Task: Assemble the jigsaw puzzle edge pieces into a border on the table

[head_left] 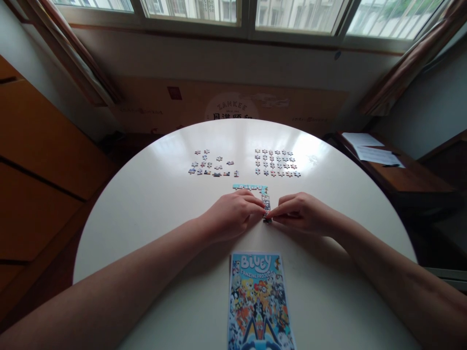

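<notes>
An L-shaped strip of joined jigsaw pieces (250,187) lies on the white table, with a light blue top edge and a patterned side running down toward me. My left hand (235,212) is closed with its fingertips against the left of that side, near the bottom. From the right, my right hand (301,212) pinches at a jigsaw piece (267,219) at the strip's lower end; whether this piece is fully locked in I cannot tell. Nearer to me lies a colourful picture sheet (259,301) headed "Bluey".
Loose jigsaw pieces (218,167) are scattered beyond the strip on the left. More loose pieces (278,164) stand in neat rows on the right. The round white table (146,209) has a curved far edge. Papers (375,153) and a pen lie on a brown side table.
</notes>
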A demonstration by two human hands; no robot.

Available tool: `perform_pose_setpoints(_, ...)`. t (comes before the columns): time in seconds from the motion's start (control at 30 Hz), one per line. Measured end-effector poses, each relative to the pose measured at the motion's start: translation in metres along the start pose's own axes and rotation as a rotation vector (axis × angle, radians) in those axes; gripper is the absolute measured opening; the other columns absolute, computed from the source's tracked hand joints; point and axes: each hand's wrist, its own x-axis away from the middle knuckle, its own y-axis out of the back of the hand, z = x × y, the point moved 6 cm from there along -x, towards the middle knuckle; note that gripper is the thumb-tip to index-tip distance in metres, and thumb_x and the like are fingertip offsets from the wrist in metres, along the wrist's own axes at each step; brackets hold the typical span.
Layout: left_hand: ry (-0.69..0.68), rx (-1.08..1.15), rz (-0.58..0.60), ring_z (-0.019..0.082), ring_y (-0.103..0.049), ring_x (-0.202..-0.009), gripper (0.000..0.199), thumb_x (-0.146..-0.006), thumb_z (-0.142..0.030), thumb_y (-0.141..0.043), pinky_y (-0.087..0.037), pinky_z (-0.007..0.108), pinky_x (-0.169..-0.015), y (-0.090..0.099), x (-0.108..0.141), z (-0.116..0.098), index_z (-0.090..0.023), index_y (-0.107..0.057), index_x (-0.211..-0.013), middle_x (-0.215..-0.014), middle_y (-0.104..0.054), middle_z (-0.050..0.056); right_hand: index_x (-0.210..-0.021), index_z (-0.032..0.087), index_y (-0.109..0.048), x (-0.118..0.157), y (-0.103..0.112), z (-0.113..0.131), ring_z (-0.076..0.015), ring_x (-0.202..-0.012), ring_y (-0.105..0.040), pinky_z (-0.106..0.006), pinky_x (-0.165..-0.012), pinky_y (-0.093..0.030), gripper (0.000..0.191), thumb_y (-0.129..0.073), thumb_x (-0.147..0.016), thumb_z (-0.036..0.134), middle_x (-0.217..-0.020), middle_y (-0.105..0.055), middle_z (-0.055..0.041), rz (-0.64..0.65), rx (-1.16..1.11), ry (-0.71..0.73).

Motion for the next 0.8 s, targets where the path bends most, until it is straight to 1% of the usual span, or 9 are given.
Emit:
perform_pose_setpoints(0.13, -0.006, -0.008, 0.0, 0.021, -0.064, -0.11, 0.035, -0.09, -0.008, -0.053, -0.053, 0.04, -0.097, 0.0, 0.001, 0.0, -0.026, -0.075, -0.11, -0.116, -0.075, 0.0, -0.097, 0.018, -0.08, 0.003, 0.018, -0.007, -0.0073, -0.054, -0.047, -0.022, -0.051, -0.037, 0.018, -0.064, -0.094, 0.025, -0.069, -0.063, -0.0018, -0.185, -0.044, 0.039)
perform_pose_setpoints(0.2, -0.012, -0.006, -0.002, 0.02, -0.064, -0.11, 0.034, -0.092, -0.008, -0.053, -0.053, 0.04, -0.098, 0.0, 0.001, 0.0, -0.026, -0.075, -0.11, -0.116, -0.075, 0.0, -0.095, 0.017, -0.08, 0.004, 0.022, -0.009, -0.0072, -0.054, -0.046, -0.022, -0.05, -0.037, 0.017, -0.064, -0.093, 0.024, -0.07, -0.063, -0.0019, -0.215, -0.017, 0.04)
perform_pose_setpoints(0.33, -0.015, 0.008, -0.002, 0.019, -0.064, -0.111, 0.036, -0.09, -0.006, -0.053, -0.052, 0.04, -0.101, 0.0, 0.001, 0.0, -0.025, -0.075, -0.11, -0.116, -0.075, -0.001, -0.099, 0.019, -0.079, 0.003, 0.015, -0.005, -0.007, -0.055, -0.049, -0.022, -0.052, -0.039, 0.015, -0.067, -0.091, 0.023, -0.074, -0.063, -0.0017, -0.127, 0.02, 0.035)
perform_pose_setpoints(0.47, 0.005, 0.023, -0.008, 0.02, -0.064, -0.111, 0.038, -0.088, -0.004, -0.053, -0.053, 0.041, -0.099, 0.001, 0.002, 0.001, -0.025, -0.076, -0.109, -0.115, -0.075, -0.001, -0.1, 0.023, -0.08, 0.001, 0.002, 0.001, -0.0079, -0.06, -0.056, -0.021, -0.056, -0.043, 0.015, -0.071, -0.089, 0.029, -0.079, -0.065, -0.002, -0.025, 0.019, 0.044)
perform_pose_setpoints(0.57, -0.003, 0.037, -0.04, 0.02, -0.064, -0.11, 0.041, -0.085, -0.002, -0.052, -0.054, 0.04, -0.098, 0.003, 0.003, 0.002, -0.025, -0.076, -0.109, -0.115, -0.075, -0.001, -0.098, 0.024, -0.08, 0.001, -0.002, 0.002, -0.0094, -0.064, -0.06, -0.022, -0.059, -0.044, 0.014, -0.07, -0.09, 0.03, -0.081, -0.068, -0.0024, 0.0, 0.051, 0.049)
perform_pose_setpoints(0.67, -0.05, 0.044, -0.048, 0.019, -0.065, -0.107, 0.046, -0.082, 0.0, -0.051, -0.056, 0.038, -0.095, 0.005, 0.004, -0.002, -0.027, -0.076, -0.108, -0.116, -0.075, -0.002, -0.099, 0.025, -0.08, 0.001, -0.003, 0.002, -0.0106, -0.067, -0.061, -0.023, -0.06, -0.044, 0.015, -0.068, -0.092, 0.03, -0.081, -0.069, -0.0025, 0.013, 0.086, 0.059)
perform_pose_setpoints(0.8, -0.114, 0.042, -0.008, 0.018, -0.066, -0.102, 0.041, -0.088, -0.003, -0.05, -0.057, 0.033, -0.088, 0.006, 0.004, -0.008, -0.028, -0.077, -0.104, -0.113, -0.076, -0.003, -0.102, 0.026, -0.08, 0.0, -0.003, 0.002, -0.0103, -0.065, -0.06, -0.023, -0.059, -0.043, 0.016, -0.067, -0.093, 0.031, -0.08, -0.068, -0.0019, 0.029, 0.093, 0.064)
